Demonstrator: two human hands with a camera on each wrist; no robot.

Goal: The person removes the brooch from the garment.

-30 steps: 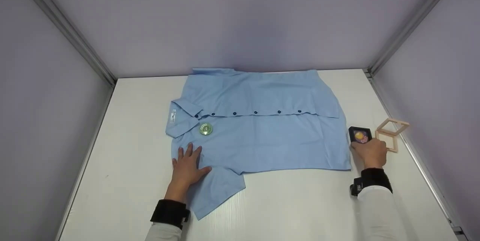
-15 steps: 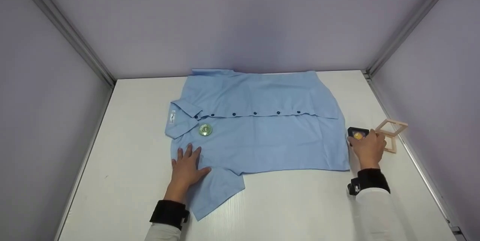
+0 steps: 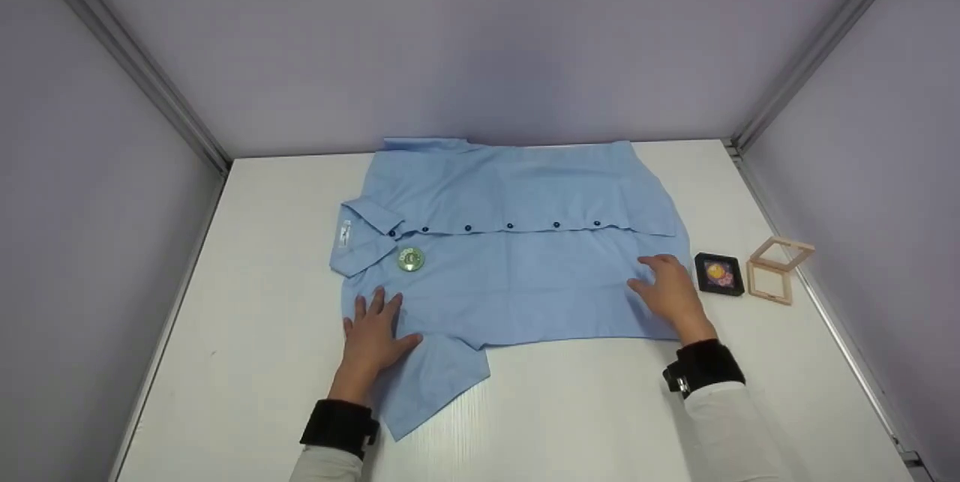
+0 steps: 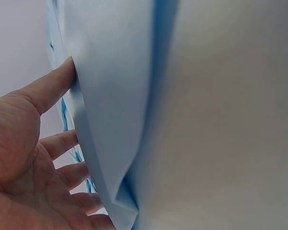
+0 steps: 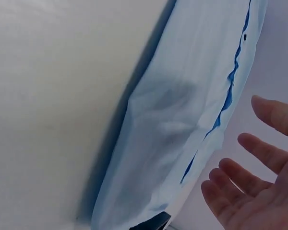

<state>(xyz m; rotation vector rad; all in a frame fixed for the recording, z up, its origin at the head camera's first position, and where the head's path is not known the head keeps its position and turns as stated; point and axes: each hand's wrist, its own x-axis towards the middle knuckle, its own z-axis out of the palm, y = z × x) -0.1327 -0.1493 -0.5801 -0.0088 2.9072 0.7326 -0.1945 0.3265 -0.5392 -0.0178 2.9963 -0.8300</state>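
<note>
A light blue short-sleeved shirt (image 3: pixel 562 279) lies spread flat, collar to the left, its dark-buttoned front running across the middle. My left hand (image 3: pixel 375 336) rests on it near the shoulder and lower sleeve, fingers spread. In the left wrist view the fingertips meet the blue cloth (image 4: pixel 110 72). My right hand (image 3: pixel 671 294) hovers over the shirt's lower right part, fingers relaxed and holding nothing; in the right wrist view they stand clear of the cloth (image 5: pixel 158 134). A round green badge (image 3: pixel 411 258) sits on the shirt just below the collar.
Right of the hem lies a black square frame (image 3: pixel 720 274) with a colourful picture inside. Next to it stands a hinged light wooden frame (image 3: pixel 771 270), opened out, close to the right wall. Grey panels (image 3: pixel 480 40) border the white table (image 3: pixel 247 279).
My right hand has let go of the black square frame and moved left over the shirt's hem end. The frame stays beside the wooden one. My left hand has not moved.
</note>
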